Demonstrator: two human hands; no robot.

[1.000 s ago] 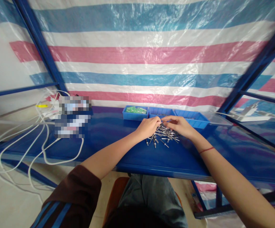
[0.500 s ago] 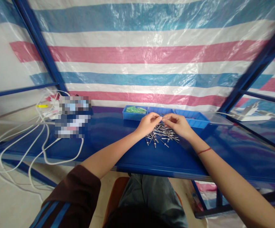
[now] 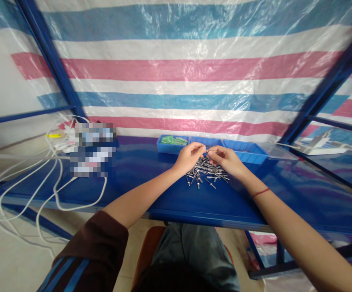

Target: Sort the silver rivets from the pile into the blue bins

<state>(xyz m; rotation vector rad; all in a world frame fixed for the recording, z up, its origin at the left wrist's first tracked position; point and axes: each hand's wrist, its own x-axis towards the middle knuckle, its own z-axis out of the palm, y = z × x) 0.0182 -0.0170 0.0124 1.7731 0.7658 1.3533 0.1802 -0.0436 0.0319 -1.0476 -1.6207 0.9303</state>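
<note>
A heap of small silver rivets (image 3: 207, 172) lies on the blue table (image 3: 170, 194). Just above the heap, my left hand (image 3: 188, 157) and my right hand (image 3: 226, 159) are held close together, fingertips nearly meeting. Both hands are pinched shut on something thin and metallic that looks like a rivet, too small to name for sure. A red string circles my right wrist (image 3: 262, 192).
Three blue bins stand behind the heap: the left bin (image 3: 172, 144) holds green parts, then the middle bin (image 3: 209, 142) and the right bin (image 3: 245, 151). A clear tray (image 3: 281, 153) sits further right. White cables (image 3: 51, 178) trail over the table's left side. A striped tarp hangs behind.
Both hands have lifted slightly from the heap and drawn their pinched fingertips together above it. The heap has not shifted.
</note>
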